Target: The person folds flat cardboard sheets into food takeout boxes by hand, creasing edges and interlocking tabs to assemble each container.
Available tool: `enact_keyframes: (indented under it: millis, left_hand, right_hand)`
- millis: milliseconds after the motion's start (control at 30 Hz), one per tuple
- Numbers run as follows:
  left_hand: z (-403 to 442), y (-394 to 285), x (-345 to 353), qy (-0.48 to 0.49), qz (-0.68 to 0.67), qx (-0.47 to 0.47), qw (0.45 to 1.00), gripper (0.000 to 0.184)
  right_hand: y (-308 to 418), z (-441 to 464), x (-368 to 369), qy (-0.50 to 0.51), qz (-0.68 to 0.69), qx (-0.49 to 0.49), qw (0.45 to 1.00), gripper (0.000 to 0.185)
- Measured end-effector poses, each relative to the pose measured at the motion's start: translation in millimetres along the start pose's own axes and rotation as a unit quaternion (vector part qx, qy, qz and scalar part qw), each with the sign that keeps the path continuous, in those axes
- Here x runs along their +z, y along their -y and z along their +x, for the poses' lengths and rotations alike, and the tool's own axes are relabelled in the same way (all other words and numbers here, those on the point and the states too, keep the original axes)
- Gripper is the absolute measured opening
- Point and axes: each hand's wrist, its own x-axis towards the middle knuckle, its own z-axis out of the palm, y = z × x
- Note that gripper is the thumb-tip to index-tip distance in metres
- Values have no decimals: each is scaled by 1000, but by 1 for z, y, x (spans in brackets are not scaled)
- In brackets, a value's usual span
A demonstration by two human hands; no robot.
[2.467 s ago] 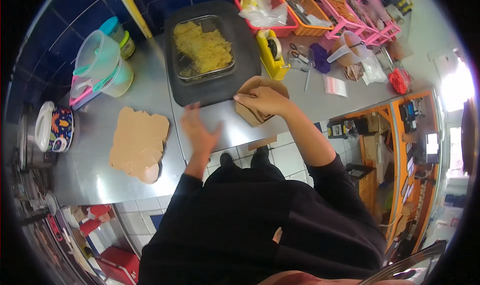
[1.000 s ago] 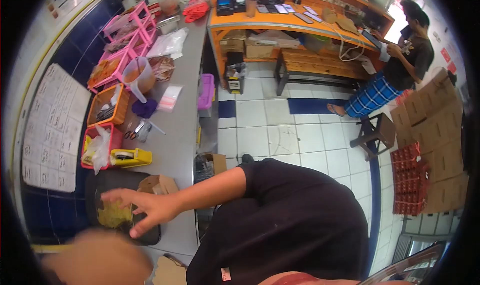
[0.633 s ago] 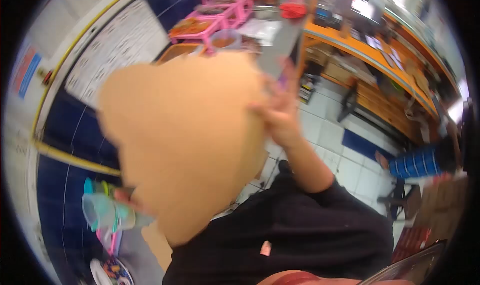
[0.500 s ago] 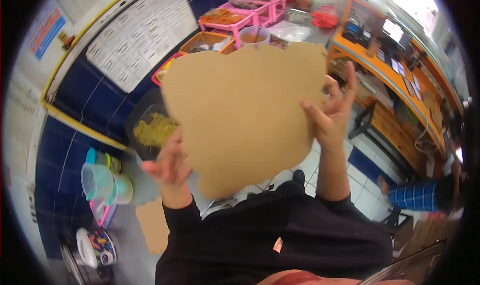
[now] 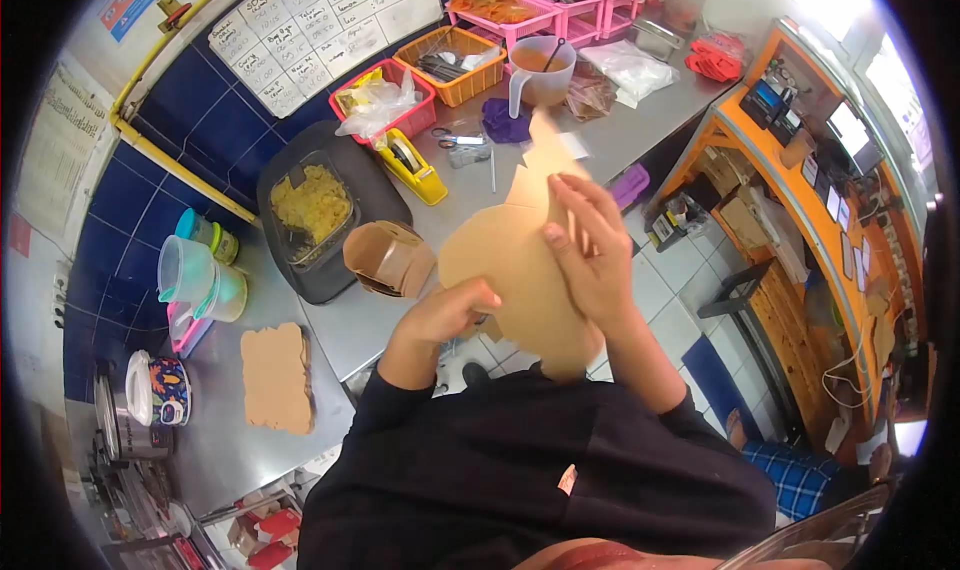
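Observation:
Both hands hold a brown cardboard box blank in front of my body, above the counter's edge. My left hand grips its lower left side, thumb on the face and the other fingers hidden behind. My right hand is closed on the right side, which is bent up along a fold, with a flap rising above the fingers. Left of the blank, an open folded cardboard box stands on the counter. A stack of flat cardboard blanks lies farther left.
On the steel counter are a black container with yellow food, a yellow tape dispenser, scissors, a jug, a red basket and an orange basket. An orange shelf desk stands right.
The blank was held up flat and broad; now it is lower and bent along its right side. My right fingers have closed on it. The view shows more of the counter.

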Motion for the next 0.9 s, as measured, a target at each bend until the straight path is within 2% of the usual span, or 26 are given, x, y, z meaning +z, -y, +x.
enact_keyframes:
  millis: [33,100,133,233,267,367,467,533,567,667,733,767,867,900]
  left_hand:
    - [1,8,-1,11,53,15,998,35]
    - [0,17,2,24,73,37,996,42]
    - [-2,18,6,27,39,44,998,49]
    - [2,20,29,19,18,127,992,69]
    - [4,21,35,14,24,165,986,76]
    - [6,24,33,47,-26,167,985,88]
    - [3,21,32,5,53,157,986,77]
    - [3,11,48,-126,74,148,978,66]
    - [3,6,56,-191,84,142,968,61]
    - [11,-12,54,-210,166,149,952,47]
    - [11,-11,59,-186,145,168,957,45]
    - [11,-11,62,-174,135,178,959,45]
    - [10,-19,78,-221,96,163,957,45]
    - [7,-24,79,-220,68,138,963,47]
  right_hand:
    - [-4,-3,1,23,118,24,992,49]
    - [-12,-1,-5,20,136,-4,991,47]
    - [-15,0,-8,19,145,-17,989,47]
    - [-9,5,-6,-27,353,87,931,40]
    - [-7,6,-9,-5,398,114,910,38]
    - [-5,6,-16,50,500,182,846,32]
    - [-9,5,-18,78,542,223,807,27]
    - [-17,2,-14,87,562,245,785,24]
    - [-21,2,-11,66,532,215,816,22]
    - [-27,7,-7,-7,410,104,906,21]
    - [-20,15,-9,-66,291,12,954,21]
    - [-17,14,-8,-69,298,12,952,21]
    - [-11,15,-4,-66,303,7,951,20]
    - [-9,17,-5,-57,292,5,955,20]
